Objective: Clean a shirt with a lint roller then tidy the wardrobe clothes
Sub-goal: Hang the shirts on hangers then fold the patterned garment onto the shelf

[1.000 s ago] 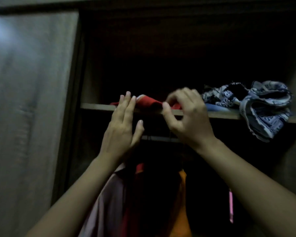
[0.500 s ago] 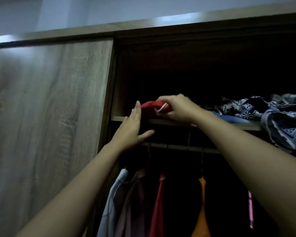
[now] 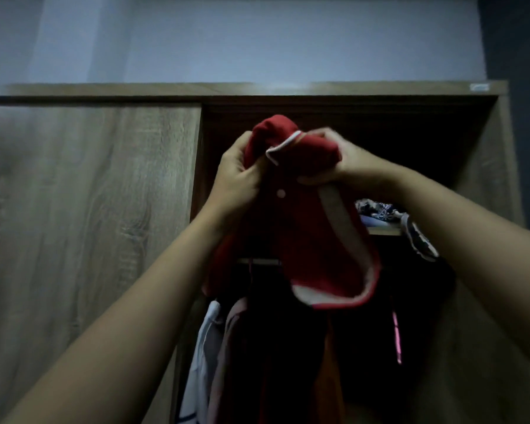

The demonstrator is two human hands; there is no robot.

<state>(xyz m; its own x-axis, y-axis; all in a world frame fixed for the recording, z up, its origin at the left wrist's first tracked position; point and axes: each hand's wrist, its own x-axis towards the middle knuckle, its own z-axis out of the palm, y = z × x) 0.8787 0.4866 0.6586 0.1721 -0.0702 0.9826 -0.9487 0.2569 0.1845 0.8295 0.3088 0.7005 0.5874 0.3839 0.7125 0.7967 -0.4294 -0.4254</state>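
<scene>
A red shirt (image 3: 306, 240) with white trim and a white button hangs in the air in front of the open wardrobe. My left hand (image 3: 236, 175) grips its upper left part. My right hand (image 3: 346, 166) is closed on the bunched collar at the upper right. The shirt's lower part droops down over the hanging rail (image 3: 257, 261). No lint roller is in view.
The wardrobe's wooden door (image 3: 89, 224) fills the left. On the upper shelf (image 3: 383, 230) lies a crumpled blue-and-white patterned cloth (image 3: 410, 228). Below the rail hang several garments, white (image 3: 202, 347), pinkish and orange among them. The inside is dark.
The red shirt was lying on the upper shelf; both hands have closed on it and pulled it off the shelf towards me and upward. The view has tilted up.
</scene>
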